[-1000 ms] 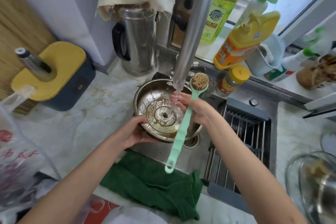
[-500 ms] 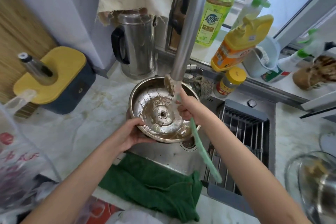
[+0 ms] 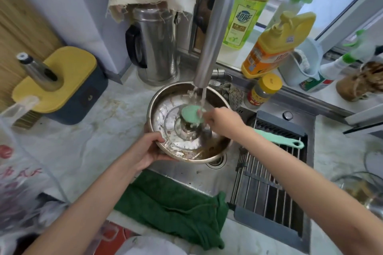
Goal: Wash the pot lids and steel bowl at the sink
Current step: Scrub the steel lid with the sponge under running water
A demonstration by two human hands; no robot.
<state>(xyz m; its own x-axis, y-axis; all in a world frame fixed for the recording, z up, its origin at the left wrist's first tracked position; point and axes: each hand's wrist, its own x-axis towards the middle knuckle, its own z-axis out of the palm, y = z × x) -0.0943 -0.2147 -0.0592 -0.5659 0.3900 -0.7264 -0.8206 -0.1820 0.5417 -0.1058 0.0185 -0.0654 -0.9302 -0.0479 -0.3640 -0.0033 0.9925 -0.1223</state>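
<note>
Your left hand (image 3: 152,149) grips the near-left rim of the steel pot lid (image 3: 165,114), thumb curled over the edge, and holds it above the sink (image 3: 186,178) with its hollow underside facing up. Your right hand (image 3: 224,123) is wrapped round the neck of the green dish brush (image 3: 190,114). The brush's round head lies face-down on the inside of the lid, just above the centre screw, and its handle points right over the wire rack (image 3: 265,182). Water from the steel tap (image 3: 215,33) falls beside the brush head. A green cloth (image 3: 176,205) drapes over the sink's front edge. A steel jug (image 3: 157,47) stands on the worktop (image 3: 83,145) behind the lid.
</note>
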